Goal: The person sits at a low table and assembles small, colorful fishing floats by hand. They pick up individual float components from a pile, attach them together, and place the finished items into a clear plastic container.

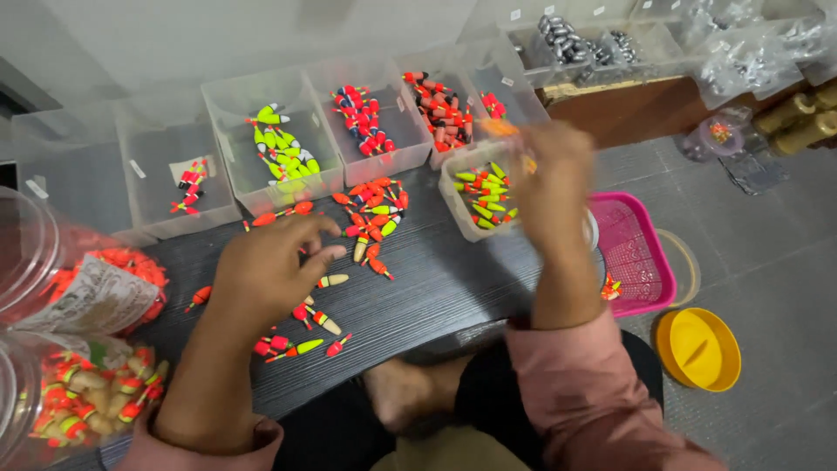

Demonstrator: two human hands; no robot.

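My left hand (272, 266) rests on the dark table (445, 288), fingers spread and curled over loose fishing floats (370, 214) in orange, yellow and green. My right hand (549, 179) is raised and blurred above a small clear bin (455, 202) of yellow-green floats. It pinches an orange float (499, 127) between its fingertips. More floats lie scattered near my left wrist (301, 344).
Clear bins line the back: one with yellow-green floats (279, 144), two with red floats (366, 118) (440, 109), one with few floats (187, 183). Plastic jars of floats (78, 397) stand at left. A pink basket (636, 253) and yellow lid (697, 347) sit on the floor at right.
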